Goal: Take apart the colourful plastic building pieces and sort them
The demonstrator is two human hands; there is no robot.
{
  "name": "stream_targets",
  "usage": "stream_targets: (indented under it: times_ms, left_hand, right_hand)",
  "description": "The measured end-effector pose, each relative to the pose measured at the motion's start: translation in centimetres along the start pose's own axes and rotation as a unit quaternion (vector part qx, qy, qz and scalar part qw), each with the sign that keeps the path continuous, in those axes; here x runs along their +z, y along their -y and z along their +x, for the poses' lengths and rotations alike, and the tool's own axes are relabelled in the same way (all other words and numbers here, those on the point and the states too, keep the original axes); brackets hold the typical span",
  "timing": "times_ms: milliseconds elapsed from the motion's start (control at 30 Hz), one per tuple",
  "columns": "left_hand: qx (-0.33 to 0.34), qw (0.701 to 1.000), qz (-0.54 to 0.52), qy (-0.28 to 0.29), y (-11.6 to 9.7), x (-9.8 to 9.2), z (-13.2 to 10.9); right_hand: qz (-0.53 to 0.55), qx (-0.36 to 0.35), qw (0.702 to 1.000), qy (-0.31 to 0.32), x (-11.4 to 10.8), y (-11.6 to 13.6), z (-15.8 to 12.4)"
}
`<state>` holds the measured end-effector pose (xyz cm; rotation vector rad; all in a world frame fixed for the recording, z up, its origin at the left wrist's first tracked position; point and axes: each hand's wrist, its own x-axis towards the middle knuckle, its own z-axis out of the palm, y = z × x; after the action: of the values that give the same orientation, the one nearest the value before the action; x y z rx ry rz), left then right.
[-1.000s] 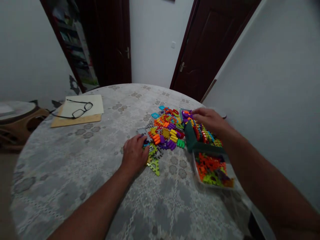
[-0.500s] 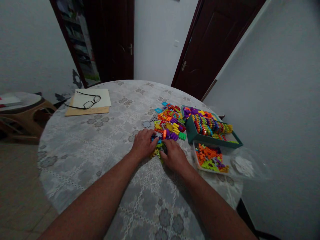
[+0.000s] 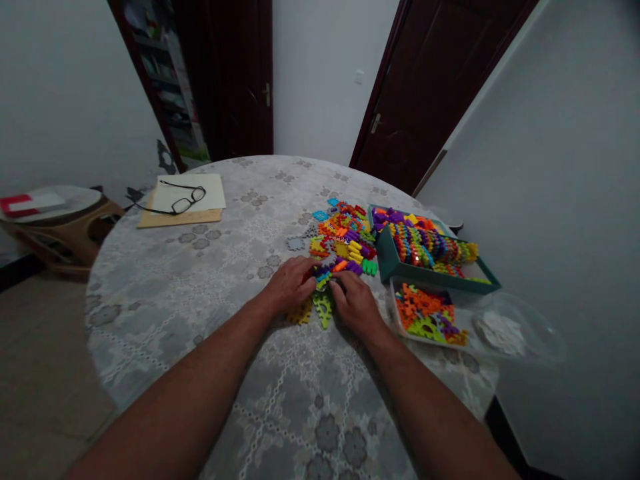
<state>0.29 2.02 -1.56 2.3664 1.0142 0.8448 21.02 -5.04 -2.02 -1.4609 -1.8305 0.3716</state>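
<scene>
A heap of small coloured plastic building pieces [image 3: 345, 240] lies on the round table [image 3: 225, 313], right of its middle. My left hand [image 3: 290, 285] and my right hand [image 3: 353, 303] meet at the heap's near edge, fingers curled on a small cluster of joined pieces [image 3: 323, 277]. A yellow-green flat piece [image 3: 324, 309] sticks out between the hands towards me, and an orange-yellow one [image 3: 300, 312] lies under the left hand's edge.
A green box [image 3: 395, 263] full of pieces stands to the right. In front of it is a clear tub [image 3: 427, 319] of orange and green pieces, with a clear lid [image 3: 505, 328] beside it. Glasses [image 3: 177, 199] rest on papers at the far left. A low stool [image 3: 60, 223] stands beyond the table.
My right hand left the green box and came down beside my left hand at the heap's near edge. Both hands now close on the same cluster. The view shifted slightly.
</scene>
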Motion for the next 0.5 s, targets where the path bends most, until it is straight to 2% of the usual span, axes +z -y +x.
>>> stream_targets:
  times_ms: [133, 267, 500]
  left_hand:
    - [0.003, 1.000, -0.026, 0.002, -0.4, 0.0, -0.1]
    - [-0.026, 1.000, -0.002, -0.008, -0.3, 0.2, 0.0]
    - [-0.100, 0.989, -0.062, -0.093, 0.9, -0.3, 0.5]
  right_hand:
    - [0.036, 0.014, 0.999, -0.020, 0.3, 0.1, 0.2]
    - [0.041, 0.030, 0.998, -0.036, 0.3, 0.0, 0.4]
    - [0.035, 0.034, 0.996, -0.073, 0.1, -0.3, 0.6]
